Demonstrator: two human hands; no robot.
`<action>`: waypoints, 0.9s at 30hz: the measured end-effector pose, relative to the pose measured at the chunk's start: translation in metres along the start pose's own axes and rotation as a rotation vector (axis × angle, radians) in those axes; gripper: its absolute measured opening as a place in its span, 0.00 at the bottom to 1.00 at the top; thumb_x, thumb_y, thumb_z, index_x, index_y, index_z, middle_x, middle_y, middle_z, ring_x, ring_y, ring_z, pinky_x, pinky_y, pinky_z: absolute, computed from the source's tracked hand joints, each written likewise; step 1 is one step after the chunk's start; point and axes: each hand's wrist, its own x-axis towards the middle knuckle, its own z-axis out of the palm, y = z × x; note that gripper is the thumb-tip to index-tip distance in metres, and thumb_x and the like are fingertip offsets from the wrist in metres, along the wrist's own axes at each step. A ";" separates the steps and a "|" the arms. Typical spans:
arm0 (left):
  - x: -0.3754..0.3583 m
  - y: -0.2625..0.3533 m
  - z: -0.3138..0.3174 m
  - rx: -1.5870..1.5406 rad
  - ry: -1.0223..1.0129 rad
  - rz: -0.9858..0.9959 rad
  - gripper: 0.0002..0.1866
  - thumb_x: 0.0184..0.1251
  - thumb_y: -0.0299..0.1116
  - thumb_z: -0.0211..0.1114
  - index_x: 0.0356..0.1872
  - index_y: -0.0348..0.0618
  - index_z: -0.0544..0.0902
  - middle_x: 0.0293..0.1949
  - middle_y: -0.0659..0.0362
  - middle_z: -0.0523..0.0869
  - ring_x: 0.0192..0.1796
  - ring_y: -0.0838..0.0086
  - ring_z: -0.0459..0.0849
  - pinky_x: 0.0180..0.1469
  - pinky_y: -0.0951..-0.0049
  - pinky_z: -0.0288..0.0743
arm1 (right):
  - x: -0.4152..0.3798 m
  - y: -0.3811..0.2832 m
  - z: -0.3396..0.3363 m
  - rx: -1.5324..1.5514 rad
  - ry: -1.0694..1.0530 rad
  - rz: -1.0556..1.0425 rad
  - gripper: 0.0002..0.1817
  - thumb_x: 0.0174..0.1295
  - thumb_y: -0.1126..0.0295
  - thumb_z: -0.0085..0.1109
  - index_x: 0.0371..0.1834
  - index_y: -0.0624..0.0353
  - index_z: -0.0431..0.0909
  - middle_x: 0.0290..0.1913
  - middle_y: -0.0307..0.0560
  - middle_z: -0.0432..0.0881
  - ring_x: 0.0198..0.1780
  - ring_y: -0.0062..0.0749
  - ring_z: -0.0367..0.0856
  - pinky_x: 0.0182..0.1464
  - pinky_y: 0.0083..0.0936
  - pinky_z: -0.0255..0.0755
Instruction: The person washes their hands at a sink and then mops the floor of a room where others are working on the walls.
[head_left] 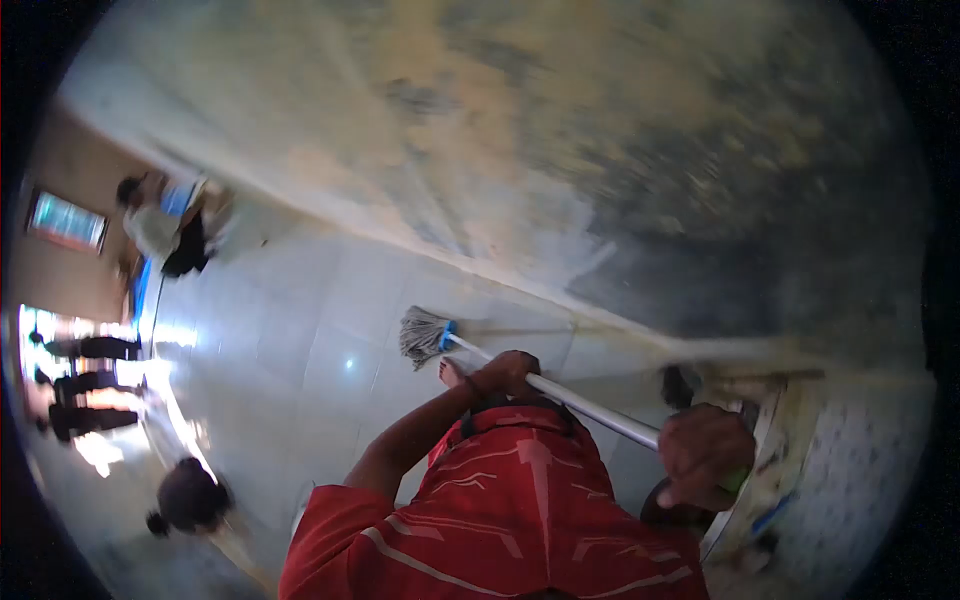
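Note:
A string mop with grey strands [424, 338] and a blue clamp [447, 336] rests on the pale tiled floor [330, 300]. Its light metal handle [600, 413] slants down to the right across the front of my red shirt [540, 500]. My left hand [511, 374] is wrapped round the lower part of the handle. Near the upper end, my right hand [705, 455] grips the same handle, with a bit of green showing beside it. Part of my bare foot [452, 372] shows close to the mop strands.
A stained wall [480, 130] runs along the floor's far side. To the right are a dark object [680, 385] and a raised edge [770, 430]. At left, one person [160, 235] sits low, several people [90, 390] stand near a bright doorway, and another dark-haired head [192, 495] is nearer.

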 end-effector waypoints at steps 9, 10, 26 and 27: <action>0.105 0.130 0.095 0.073 -0.348 0.500 0.16 0.52 0.44 0.58 0.17 0.43 0.77 0.23 0.50 0.79 0.33 0.52 0.78 0.38 0.55 0.72 | -0.114 -0.068 -0.007 -0.139 0.314 -0.048 0.03 0.41 0.74 0.64 0.19 0.59 0.80 0.13 0.40 0.74 0.14 0.29 0.70 0.22 0.27 0.67; 0.110 0.132 0.102 0.006 -0.297 0.564 0.16 0.53 0.45 0.58 0.16 0.43 0.77 0.22 0.50 0.79 0.32 0.53 0.78 0.38 0.55 0.72 | -0.121 -0.071 -0.006 -0.140 0.325 -0.057 0.03 0.41 0.74 0.64 0.19 0.59 0.80 0.13 0.40 0.74 0.14 0.29 0.70 0.22 0.27 0.67; 0.065 0.084 0.069 0.006 -0.199 0.535 0.12 0.45 0.42 0.59 0.19 0.44 0.80 0.22 0.51 0.81 0.31 0.53 0.79 0.37 0.57 0.74 | -0.073 -0.041 0.014 0.066 0.150 -0.172 0.03 0.41 0.73 0.65 0.21 0.57 0.81 0.15 0.40 0.75 0.16 0.29 0.72 0.23 0.27 0.67; 0.059 0.068 0.061 0.007 -0.197 0.535 0.12 0.45 0.42 0.59 0.19 0.44 0.80 0.22 0.51 0.81 0.31 0.53 0.79 0.37 0.57 0.74 | -0.064 -0.033 0.022 0.070 0.150 -0.183 0.03 0.41 0.73 0.65 0.21 0.57 0.81 0.15 0.40 0.75 0.16 0.29 0.72 0.23 0.27 0.68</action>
